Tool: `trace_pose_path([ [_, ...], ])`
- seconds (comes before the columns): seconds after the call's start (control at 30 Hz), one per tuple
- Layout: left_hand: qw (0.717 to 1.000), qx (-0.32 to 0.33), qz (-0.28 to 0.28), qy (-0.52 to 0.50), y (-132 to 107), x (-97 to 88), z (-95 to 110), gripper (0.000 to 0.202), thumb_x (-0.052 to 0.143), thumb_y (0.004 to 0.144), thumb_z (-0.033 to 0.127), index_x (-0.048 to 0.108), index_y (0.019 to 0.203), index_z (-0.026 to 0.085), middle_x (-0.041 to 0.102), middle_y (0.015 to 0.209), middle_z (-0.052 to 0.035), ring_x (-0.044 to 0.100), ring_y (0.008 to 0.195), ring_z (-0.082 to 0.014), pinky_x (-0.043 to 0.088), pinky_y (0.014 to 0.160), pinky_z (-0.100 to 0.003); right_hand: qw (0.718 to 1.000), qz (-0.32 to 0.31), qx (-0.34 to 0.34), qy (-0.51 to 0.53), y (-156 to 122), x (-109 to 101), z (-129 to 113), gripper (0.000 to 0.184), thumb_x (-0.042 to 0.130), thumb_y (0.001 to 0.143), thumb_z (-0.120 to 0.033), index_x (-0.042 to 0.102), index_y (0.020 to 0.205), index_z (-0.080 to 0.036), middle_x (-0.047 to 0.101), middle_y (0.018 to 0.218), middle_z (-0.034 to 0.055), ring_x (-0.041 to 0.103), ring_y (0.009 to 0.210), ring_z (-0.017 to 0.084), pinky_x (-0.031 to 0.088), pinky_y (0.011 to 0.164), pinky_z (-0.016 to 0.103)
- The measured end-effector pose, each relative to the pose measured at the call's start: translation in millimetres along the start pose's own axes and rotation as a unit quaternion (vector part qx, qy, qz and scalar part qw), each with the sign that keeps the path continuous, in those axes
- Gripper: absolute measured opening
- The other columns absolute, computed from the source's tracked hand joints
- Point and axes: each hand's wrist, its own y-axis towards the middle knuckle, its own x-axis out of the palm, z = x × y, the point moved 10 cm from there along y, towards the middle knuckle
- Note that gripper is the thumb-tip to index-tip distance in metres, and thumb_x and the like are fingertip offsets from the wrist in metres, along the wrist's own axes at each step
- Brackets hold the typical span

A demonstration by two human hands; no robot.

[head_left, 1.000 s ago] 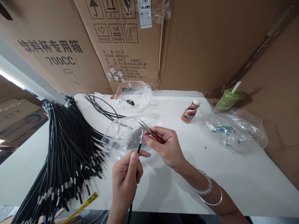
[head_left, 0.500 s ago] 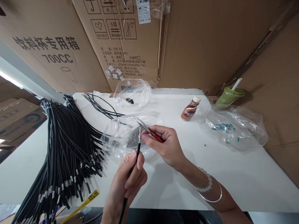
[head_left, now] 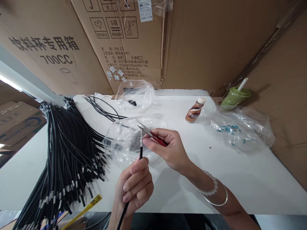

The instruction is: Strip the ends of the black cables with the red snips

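Note:
Wrapped in my left hand (head_left: 135,185) is a black cable (head_left: 141,153), held upright with its stripped, silvery end (head_left: 141,137) pointing away from me. My right hand (head_left: 168,147) grips red-handled thread snips (head_left: 157,137), whose two pointed blades lie slightly apart beside the top of that stripped end. My right fingertips touch or almost touch the silvery end; I cannot tell which. Behind both hands lies a clear plastic bag (head_left: 115,134) with a heap of small grey pieces (head_left: 135,140) in it.
A large bundle of black cables (head_left: 69,143) covers the table's left side. Cardboard boxes (head_left: 120,48) wall off the back. Another clear bag (head_left: 144,92) holds small black parts. Farther right stand a brown bottle (head_left: 194,111), a green cup (head_left: 233,98) and a bag with teal pieces (head_left: 242,131).
My left fingers have closed more fully around the cable, turning the hand slightly. The snips have shifted a little to the left, and the view has tilted slightly.

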Motion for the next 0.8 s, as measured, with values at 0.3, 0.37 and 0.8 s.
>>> trace_pose_path([
  [0.3, 0.998, -0.017, -0.007, -0.068, -1.0, -0.5, -3.6, 0.035, 0.04, 0.094, 0.006, 0.05, 0.062, 0.014, 0.032, 0.033, 0.0099, 0.024, 0.023, 0.0026, 0.006, 0.027, -0.008, 1.0, -0.004, -0.018, -0.001, -1.4, -1.8, -5.7, 0.014, 0.073, 0.072, -0.03, 0.066, 0.077, -0.019, 0.061, 0.067, -0.002, 0.051, 0.06, 0.009, 0.044, 0.054, 0.021],
  [0.37, 0.997, -0.009, -0.003, -0.075, -1.7, -1.0, -1.1, 0.035, 0.04, 0.094, 0.006, 0.05, 0.061, 0.015, 0.032, 0.033, 0.0099, 0.024, 0.023, 0.0026, 0.006, 0.026, -0.007, 0.998, -0.013, -0.051, -0.036, -4.4, -6.5, -17.5, 0.019, 0.074, 0.073, -0.029, 0.064, 0.086, -0.021, 0.056, 0.061, -0.0055, 0.044, 0.052, 0.007, 0.038, 0.048, 0.018],
  [0.8, 0.995, 0.009, -0.004, -0.095, -8.6, -0.3, 9.2, 0.036, 0.043, 0.092, 0.006, 0.053, 0.059, 0.016, 0.033, 0.031, 0.0099, 0.023, 0.021, 0.0027, 0.007, 0.024, -0.005, 0.869, -0.056, -0.258, -0.417, -27.4, -3.6, -63.9, 0.026, 0.07, 0.082, -0.042, 0.068, 0.082, -0.017, 0.057, 0.058, -0.0062, 0.041, 0.05, 0.003, 0.031, 0.051, 0.019],
])
